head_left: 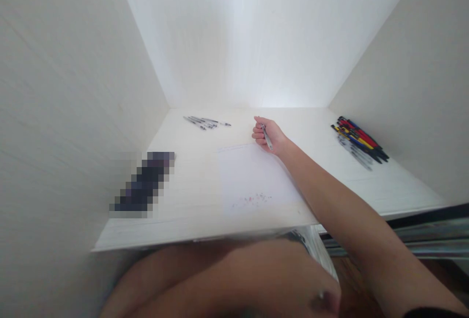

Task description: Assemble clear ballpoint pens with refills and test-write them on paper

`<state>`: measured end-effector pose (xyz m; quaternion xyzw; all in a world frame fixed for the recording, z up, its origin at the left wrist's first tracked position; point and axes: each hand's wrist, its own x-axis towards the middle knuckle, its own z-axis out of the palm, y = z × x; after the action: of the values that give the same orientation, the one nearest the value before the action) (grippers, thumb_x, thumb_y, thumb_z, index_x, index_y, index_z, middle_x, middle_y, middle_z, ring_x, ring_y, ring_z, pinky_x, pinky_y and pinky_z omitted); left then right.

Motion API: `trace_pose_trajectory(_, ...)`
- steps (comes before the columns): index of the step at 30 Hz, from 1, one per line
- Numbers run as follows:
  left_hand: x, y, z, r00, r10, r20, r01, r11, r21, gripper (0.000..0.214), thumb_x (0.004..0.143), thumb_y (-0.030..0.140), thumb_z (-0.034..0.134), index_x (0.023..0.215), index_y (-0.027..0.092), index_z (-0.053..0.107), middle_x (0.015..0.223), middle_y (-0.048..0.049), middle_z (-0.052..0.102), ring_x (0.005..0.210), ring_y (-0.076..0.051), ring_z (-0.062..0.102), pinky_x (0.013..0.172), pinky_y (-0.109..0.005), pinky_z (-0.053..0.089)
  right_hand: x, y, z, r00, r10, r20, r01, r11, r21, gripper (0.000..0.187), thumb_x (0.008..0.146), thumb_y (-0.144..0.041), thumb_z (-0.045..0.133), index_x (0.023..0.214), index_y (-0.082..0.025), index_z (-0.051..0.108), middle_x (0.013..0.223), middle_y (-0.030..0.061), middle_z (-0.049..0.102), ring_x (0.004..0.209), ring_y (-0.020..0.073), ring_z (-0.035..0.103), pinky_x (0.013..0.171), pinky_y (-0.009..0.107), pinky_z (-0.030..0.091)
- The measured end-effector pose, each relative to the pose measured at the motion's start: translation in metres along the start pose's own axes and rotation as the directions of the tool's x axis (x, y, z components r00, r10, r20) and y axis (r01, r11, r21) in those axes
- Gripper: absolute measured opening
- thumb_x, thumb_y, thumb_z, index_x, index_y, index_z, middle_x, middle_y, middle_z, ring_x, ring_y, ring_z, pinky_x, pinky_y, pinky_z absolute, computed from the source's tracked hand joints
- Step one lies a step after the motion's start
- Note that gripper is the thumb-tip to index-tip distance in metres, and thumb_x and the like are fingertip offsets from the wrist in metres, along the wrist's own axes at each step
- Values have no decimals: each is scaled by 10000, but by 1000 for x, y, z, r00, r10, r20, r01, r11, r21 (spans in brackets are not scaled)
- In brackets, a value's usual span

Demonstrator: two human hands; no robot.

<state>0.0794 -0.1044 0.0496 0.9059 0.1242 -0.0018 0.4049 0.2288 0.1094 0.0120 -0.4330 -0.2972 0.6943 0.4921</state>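
My right hand [264,132] is closed around a clear-barrelled pen [267,138], over the far edge of a sheet of white paper [252,171]. The pen lies slanted across the fingers, with one end towards the wrist. Small reddish and dark marks sit near the paper's front edge. Left of the hand, several similar clear pens [205,122] lie in a loose group at the back of the white shelf desk [194,181]. My left hand does not show.
At the right lies a pile of pens [359,139] with red, yellow, blue, black and clear barrels. A dark pixelated object [144,181] rests at the left. Pale panels enclose the desk on both sides and behind. Bare skin of the body fills the bottom, below the front edge.
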Motion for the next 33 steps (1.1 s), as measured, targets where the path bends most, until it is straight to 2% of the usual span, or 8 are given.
trace_pose_trajectory(3,-5,-8,-33,960,-154,-232,180,979,95,223,975,376,618,819,242,705,764,-3,710,695,-166,638,684,-316,483,-3,0,4,999,-31,-8,31,999,-17,404,985,-241,569,684,-248,300,520,-96,267,420,70,170,328,170,133)
trace_pose_trajectory(6,-6,-40,-65,739,-305,-601,481,863,153,260,960,416,602,818,224,704,776,-27,717,725,-201,635,701,-348,444,-4,3,8,997,-77,-23,77,997,-24,415,961,-214,592,678,-253,291,502,-98,261,416,78,182,332,178,174)
trace_pose_trajectory(8,-5,-68,-75,600,-374,-707,636,759,139,328,975,481,575,839,214,709,832,-59,728,798,-239,646,720,-365,439,-3,5,10,992,-120,-45,118,993,-30,427,966,-246,600,676,-256,286,492,-94,265,409,84,209,339,187,206)
trace_pose_trajectory(10,-2,-93,-76,526,-429,-735,701,707,89,406,982,569,553,875,212,712,875,-73,736,853,-264,653,736,-374,442,0,9,11,984,-160,-73,157,987,-37,431,986,-301,593,674,-255,299,486,-89,288,400,88,244,348,193,231)
trace_pose_trajectory(15,-3,-123,-59,491,-501,-713,690,723,-32,479,976,657,532,912,224,726,896,-62,750,881,-271,670,765,-374,453,6,22,16,963,-254,-94,240,961,-139,449,1028,-413,551,647,-247,382,460,-62,373,383,102,355,356,218,313)
trace_pose_trajectory(22,-7,-123,-58,428,-484,-763,712,701,-45,410,1032,526,468,885,223,701,870,-75,741,835,-277,663,674,-349,381,3,33,25,968,-253,7,247,940,-234,509,1052,-452,523,597,-230,466,447,-38,428,362,112,433,372,247,431)
trace_pose_trajectory(27,-9,-124,-58,417,-454,-788,691,721,-50,428,1046,498,436,785,219,630,760,-53,687,695,-232,600,605,-333,302,1,32,26,965,-262,12,249,900,-359,573,1070,-494,487,567,-220,485,404,-33,414,329,122,446,354,250,413)
trace_pose_trajectory(33,-4,-126,-56,393,-449,-803,687,724,-69,435,1067,469,375,802,217,610,764,-68,676,721,-238,605,624,-328,307,-5,27,24,974,-223,33,217,886,-410,596,1067,-460,524,526,-233,420,384,-47,364,322,103,405,364,240,392)
